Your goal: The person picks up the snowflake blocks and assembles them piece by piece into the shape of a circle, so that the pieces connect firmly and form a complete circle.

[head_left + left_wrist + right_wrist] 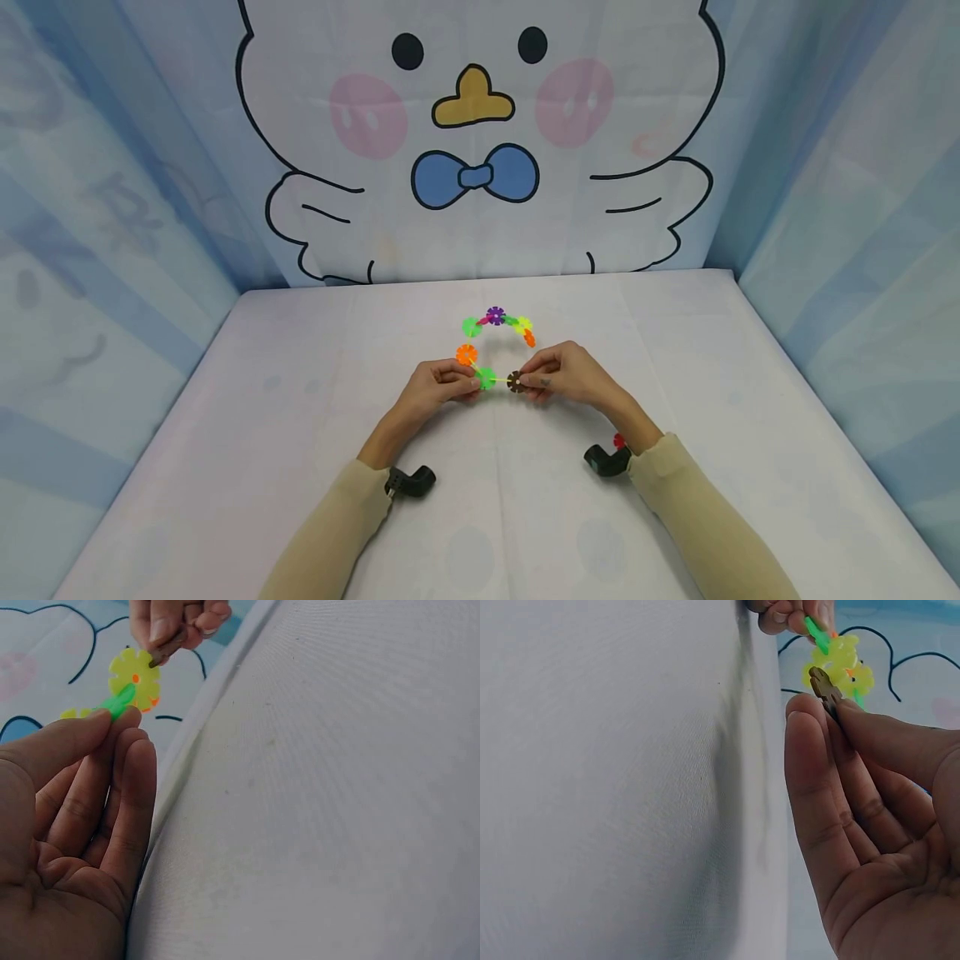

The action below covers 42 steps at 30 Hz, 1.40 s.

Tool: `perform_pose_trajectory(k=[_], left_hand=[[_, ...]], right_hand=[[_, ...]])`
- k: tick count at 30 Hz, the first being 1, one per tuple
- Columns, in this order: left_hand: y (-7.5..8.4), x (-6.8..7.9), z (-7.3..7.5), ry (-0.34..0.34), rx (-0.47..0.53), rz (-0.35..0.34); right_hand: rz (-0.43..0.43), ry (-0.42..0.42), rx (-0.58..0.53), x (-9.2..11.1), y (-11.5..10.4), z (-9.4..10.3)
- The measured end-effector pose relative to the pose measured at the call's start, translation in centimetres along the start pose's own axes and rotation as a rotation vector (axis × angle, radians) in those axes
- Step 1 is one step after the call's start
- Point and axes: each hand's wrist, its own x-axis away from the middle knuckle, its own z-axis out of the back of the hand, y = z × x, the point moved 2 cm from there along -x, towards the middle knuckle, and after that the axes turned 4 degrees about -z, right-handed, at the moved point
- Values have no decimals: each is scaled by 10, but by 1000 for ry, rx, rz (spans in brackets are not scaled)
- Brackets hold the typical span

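Note:
Notched plastic snowflake discs form a curved chain above the white table. My left hand (438,385) pinches a green disc (487,378) between thumb and forefinger. Opposite, my right hand (566,373) pinches a brown disc (515,382). Between the two lies a yellow disc (129,669), seen edge-on from the head; in the left wrist view the brown disc (166,651) meets its rim. An orange disc (467,355) sits beyond the left fingers. The far arc holds a purple disc (496,316) and ends at the right in another orange disc (529,338), apart from the brown one.
A red disc (618,441) shows beside the right wrist, partly covered by the black wrist camera (607,461). Another black camera (412,482) is on the left wrist. Behind the white table (480,533) hangs a cartoon-printed cloth (480,237), with blue curtains at both sides.

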Motion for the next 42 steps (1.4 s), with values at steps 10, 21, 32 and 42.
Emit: perform_pose_trajectory(k=[10, 21, 32, 42], left_hand=[[1, 1, -1, 17, 7, 2], [2, 1, -1, 18, 14, -5], [3, 2, -1, 33, -13, -4], [4, 2, -2, 39, -10, -10]], right_hand=[[26, 29, 10, 0, -2, -3], [32, 21, -17, 0, -2, -4], [32, 29, -11, -1, -3, -6], [17, 36, -18, -1, -2, -9]])
